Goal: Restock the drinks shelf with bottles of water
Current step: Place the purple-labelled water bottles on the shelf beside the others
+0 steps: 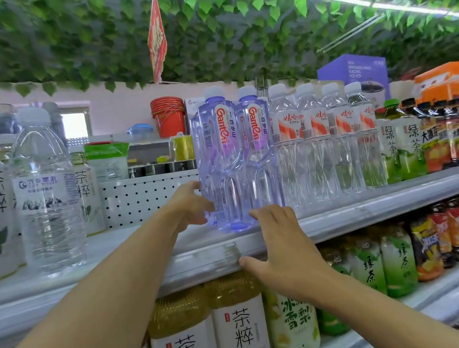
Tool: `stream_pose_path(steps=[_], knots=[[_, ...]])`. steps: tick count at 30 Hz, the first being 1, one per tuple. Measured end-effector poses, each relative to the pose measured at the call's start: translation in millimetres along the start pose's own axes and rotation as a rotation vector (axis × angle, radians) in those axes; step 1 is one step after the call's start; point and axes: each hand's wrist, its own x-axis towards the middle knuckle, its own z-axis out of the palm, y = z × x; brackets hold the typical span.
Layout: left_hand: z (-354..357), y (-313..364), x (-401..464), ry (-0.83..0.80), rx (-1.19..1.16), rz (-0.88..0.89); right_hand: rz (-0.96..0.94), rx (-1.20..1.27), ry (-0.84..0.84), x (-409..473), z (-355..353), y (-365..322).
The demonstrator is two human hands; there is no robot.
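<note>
White shelf is stocked with two front Ganten water bottles, four Wahaha bottles at 3 o'clock. Nearest Ganten bottle is cupped by the left hand; the right hand, fingers relaxed, lies at its 5 o'clock.

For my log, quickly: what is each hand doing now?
Left hand: fingers curled on the side of the front Ganten bottle.
Right hand: open, holding nothing, at the shelf edge.
</note>
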Motion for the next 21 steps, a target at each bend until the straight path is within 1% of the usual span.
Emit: stream_pose_path(steps=[10, 12, 13, 16, 18, 19, 21], knots=[[-1, 6, -10, -0.039, 0.009, -0.028, -0.001, -0.015, 0.007, -3, 0, -1], [0, 8, -18, -0.009, 0.012, -0.03, 0.006, -0.003, -0.003, -7, 0, -2], [0, 9, -24, 0.036, 0.002, -0.017, 0.014, 0.008, -0.002, -10, 1, -2], [2, 10, -52, 0.229, -0.018, 0.128, 0.061, 0.052, 0.032, -24, 3, -3], [8, 9, -79, 0.299, -0.059, 0.259, 0.105, 0.046, 0.042, -37, 5, -1], [12, 8, -94, 0.302, -0.08, 0.32, 0.129, 0.038, 0.042, -44, 5, 2], [28, 2, -123, 0.224, -0.104, 0.403, 0.193, 0.016, 0.031, -61, 7, 8]])
